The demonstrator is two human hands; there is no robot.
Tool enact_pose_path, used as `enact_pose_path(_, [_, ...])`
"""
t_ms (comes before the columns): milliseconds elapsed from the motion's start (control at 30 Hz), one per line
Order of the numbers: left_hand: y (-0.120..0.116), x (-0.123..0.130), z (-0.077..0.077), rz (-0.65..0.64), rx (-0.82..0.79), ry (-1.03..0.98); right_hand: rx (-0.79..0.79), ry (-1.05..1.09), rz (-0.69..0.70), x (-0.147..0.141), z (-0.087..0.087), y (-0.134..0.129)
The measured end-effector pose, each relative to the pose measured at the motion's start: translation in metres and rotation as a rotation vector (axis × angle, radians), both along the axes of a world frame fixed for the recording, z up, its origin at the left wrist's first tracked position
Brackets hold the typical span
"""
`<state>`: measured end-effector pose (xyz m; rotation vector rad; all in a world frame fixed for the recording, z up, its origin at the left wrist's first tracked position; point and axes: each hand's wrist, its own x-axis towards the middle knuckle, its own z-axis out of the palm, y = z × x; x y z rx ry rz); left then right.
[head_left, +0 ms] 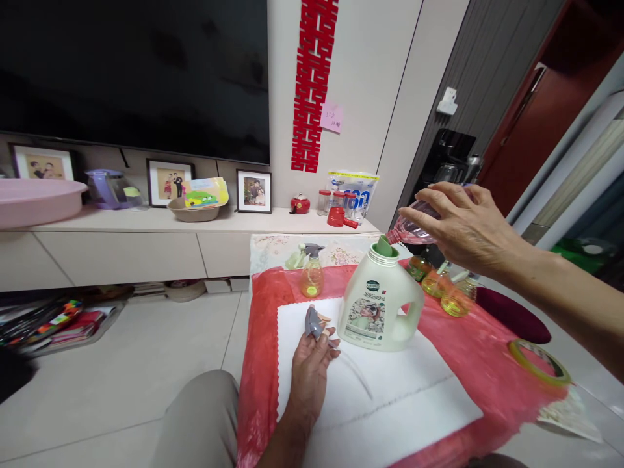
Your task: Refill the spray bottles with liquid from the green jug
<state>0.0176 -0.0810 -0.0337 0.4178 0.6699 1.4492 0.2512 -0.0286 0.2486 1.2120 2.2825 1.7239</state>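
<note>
My left hand is closed around a grey spray nozzle, whose thin clear tube trails over the white cloth. Up at the right, my right hand grips a clear pinkish bottle from above. That bottle is tilted, with its neck at the green spout of a pale green detergent jug. The jug stands upright on the cloth, its handle to the right. Whether liquid is flowing I cannot tell.
A yellow spray bottle stands left of the jug. Several yellow bottles are at its right. A roll of tape lies near the right edge of the red table cover. Behind is a low cabinet.
</note>
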Motion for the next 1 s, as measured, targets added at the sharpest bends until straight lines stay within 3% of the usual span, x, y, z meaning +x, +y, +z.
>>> enact_pose_path(567, [0.0, 0.0, 0.001, 0.008, -0.001, -0.004, -0.06, 0.042, 0.04, -0.01, -0.003, -0.006])
enact_pose_path(833, [0.001, -0.001, 0.001, 0.016, -0.008, -0.017, 0.016, -0.05, -0.002, -0.014, -0.006, -0.009])
enact_pose_path(1000, [0.0, -0.001, 0.002, 0.019, -0.013, -0.041, -0.012, 0.084, -0.019, -0.008, -0.017, -0.004])
